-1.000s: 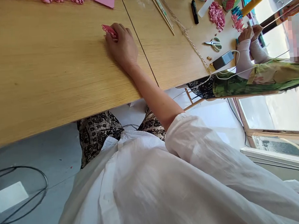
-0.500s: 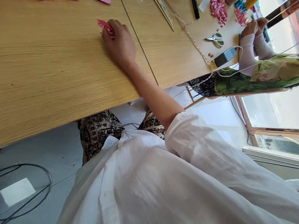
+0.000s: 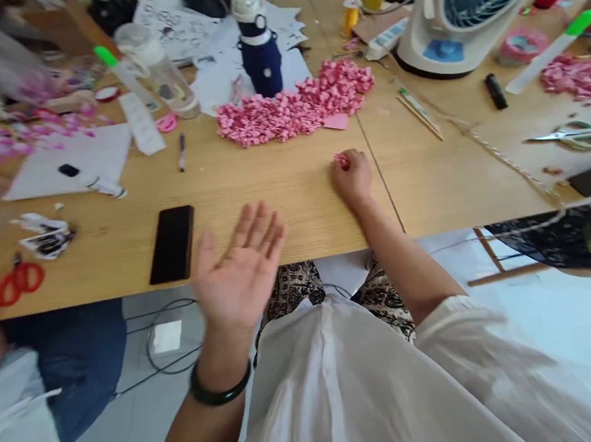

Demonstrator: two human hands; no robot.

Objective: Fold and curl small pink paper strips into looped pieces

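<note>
My left hand (image 3: 241, 277) is raised above the table's front edge, palm up with the fingers spread, holding nothing. A dark bangle (image 3: 220, 389) circles that wrist. My right hand (image 3: 355, 177) rests on the wooden tabletop, its fingers curled around a small pink piece (image 3: 342, 160). Only an end of that piece shows, so I cannot tell its exact material. Beyond the right hand lies a pink card (image 3: 336, 121), in front of a long heap of small pink folded pieces (image 3: 284, 117). Nearest the left hand is a black phone (image 3: 173, 244).
Behind the heap stands a dark blue bottle (image 3: 262, 66). A white fan (image 3: 456, 24) is at the back right. Scissors (image 3: 568, 135), a marker (image 3: 496, 92) and a braided cord (image 3: 506, 158) lie rightward. Red-handled scissors (image 3: 19, 281) are near a person's dark-clad leg (image 3: 89, 367) at left.
The view has swung left and up, bringing in the heap, bottle, fan and phone. My left hand has come into sight, open. My right hand still grips the pink piece on the table.
</note>
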